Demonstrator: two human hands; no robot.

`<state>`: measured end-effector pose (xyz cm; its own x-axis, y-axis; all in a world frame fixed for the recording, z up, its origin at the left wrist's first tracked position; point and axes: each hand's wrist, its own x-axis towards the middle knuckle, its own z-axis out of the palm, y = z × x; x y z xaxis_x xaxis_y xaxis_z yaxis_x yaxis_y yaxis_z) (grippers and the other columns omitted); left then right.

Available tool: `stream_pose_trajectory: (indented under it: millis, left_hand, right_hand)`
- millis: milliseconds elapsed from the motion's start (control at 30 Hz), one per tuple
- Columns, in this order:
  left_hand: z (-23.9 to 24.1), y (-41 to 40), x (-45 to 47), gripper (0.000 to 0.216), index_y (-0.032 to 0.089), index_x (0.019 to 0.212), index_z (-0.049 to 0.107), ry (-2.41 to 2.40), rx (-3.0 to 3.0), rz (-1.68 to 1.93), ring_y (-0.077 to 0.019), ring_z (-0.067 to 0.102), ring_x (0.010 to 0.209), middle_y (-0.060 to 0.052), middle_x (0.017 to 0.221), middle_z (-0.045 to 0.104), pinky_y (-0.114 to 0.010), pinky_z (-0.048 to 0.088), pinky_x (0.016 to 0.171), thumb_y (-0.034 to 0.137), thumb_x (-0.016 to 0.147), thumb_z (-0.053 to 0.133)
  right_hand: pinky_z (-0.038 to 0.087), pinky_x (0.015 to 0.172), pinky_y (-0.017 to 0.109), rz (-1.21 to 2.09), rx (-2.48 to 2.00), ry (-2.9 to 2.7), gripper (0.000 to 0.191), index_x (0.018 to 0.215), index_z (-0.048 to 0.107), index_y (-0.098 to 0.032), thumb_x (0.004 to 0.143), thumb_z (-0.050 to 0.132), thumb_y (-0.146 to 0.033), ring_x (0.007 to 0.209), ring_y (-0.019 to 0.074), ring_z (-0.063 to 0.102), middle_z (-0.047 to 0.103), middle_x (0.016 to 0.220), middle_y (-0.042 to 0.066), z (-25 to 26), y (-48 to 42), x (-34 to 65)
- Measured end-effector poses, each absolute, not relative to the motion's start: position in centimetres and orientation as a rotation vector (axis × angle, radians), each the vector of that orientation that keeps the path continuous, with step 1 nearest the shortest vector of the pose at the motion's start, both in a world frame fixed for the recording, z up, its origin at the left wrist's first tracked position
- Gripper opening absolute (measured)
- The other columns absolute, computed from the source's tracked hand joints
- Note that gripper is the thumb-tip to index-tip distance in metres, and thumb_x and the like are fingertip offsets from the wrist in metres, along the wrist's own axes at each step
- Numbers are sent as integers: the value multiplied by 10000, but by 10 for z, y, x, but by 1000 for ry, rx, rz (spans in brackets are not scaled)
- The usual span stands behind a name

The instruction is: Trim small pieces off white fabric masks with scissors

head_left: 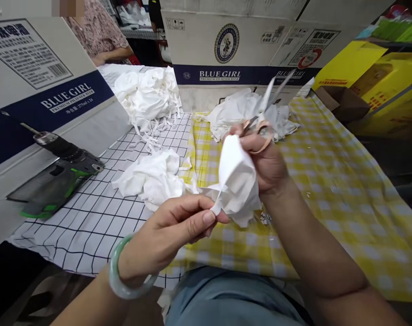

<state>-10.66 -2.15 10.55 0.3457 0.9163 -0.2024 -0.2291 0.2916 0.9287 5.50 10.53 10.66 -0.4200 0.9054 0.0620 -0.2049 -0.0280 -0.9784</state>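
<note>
A white cloth piece (238, 181) hangs between my two hands over the yellow checked tablecloth. My left hand (179, 226), with a pale green bangle (119, 271) on the wrist, pinches a narrow edge of the cloth between thumb and finger. The upper end of the same cloth is gripped by my right hand (269, 165). That hand also has scissors (263, 111) hooked on its fingers, blades pointing up and away and smeared by motion. Left of the held cloth lies a small heap of white cloth pieces (155, 176).
Larger white cloth piles (146, 93) (238, 111) lie at the back, before Blue Girl cartons (199, 40). A cordless tool (66, 163) with a thin bit stands at the left carton. Yellow bags (348, 63) are at right. Another person's arm (114, 54) rests at the far left.
</note>
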Motion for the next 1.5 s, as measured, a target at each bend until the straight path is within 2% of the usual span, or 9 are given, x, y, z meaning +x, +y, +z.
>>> stream_pose_trajectory:
  millis: [200,367,667,767,867,967,1067,1200,1500]
  left_hand:
    - [68,-21,-110,296,189,1069,721,1021,957,909,-77,271,531,53,583,323,-219,214,490,404,941,562]
    - [55,-20,-120,262,168,960,727,1000,948,881,-89,365,576,20,641,426,-230,281,523,379,930,575]
    - [53,-26,-122,327,165,923,686,1099,957,890,-95,320,539,34,594,375,-224,271,496,442,956,515]
    - [59,-25,-115,263,192,903,744,1153,1254,1067,-186,543,857,-73,875,556,-315,478,754,367,944,553]
    - [63,-24,-103,215,227,917,765,1126,1422,1336,-252,490,1195,-97,1176,556,-399,403,1050,255,944,553]
    - [58,-24,-93,244,218,872,744,1047,1233,1458,-216,553,1045,-82,1048,562,-357,465,943,228,961,517]
    - [47,-27,-86,260,190,817,717,1025,1022,1453,-164,539,840,-68,972,517,-287,476,725,240,964,508]
    - [31,-32,-77,257,188,830,700,1106,1035,1388,-136,483,745,-65,1004,498,-266,421,625,266,970,499]
    - [12,-30,-60,291,203,790,618,1211,1258,1284,-236,491,1016,-92,1014,503,-339,442,807,304,988,430]
  right_hand:
    - [473,771,289,1695,-939,-1383,359,780,502,-205,682,795,-386,817,143,580,616,862,-8,28,103,50]
    - [447,942,346,2039,-573,-1419,429,757,453,-210,653,860,-295,1076,188,599,664,1088,50,21,79,61]
    - [452,643,266,2071,-697,-1218,392,723,465,-216,655,831,-342,672,130,562,557,738,-30,28,82,66]
    - [421,573,241,2060,-721,-1084,405,730,485,-222,601,849,-343,617,116,523,525,708,-43,31,78,51]
    - [428,591,238,2120,-690,-999,491,735,508,-217,526,889,-445,624,111,502,522,702,-39,23,58,27]
    - [440,605,256,2195,-692,-1014,577,731,512,-210,520,841,-635,626,127,500,511,668,-30,11,38,18]
    - [428,617,261,1984,-898,-1320,475,728,516,-203,683,760,-608,634,131,492,525,663,-22,7,32,38]
    - [411,660,266,1442,-1252,-1812,323,707,522,-201,747,730,-445,677,140,498,547,693,-24,21,32,86]
    - [324,607,285,1077,-1156,-2379,415,616,459,-203,743,721,-498,579,140,458,547,596,-7,35,12,122]
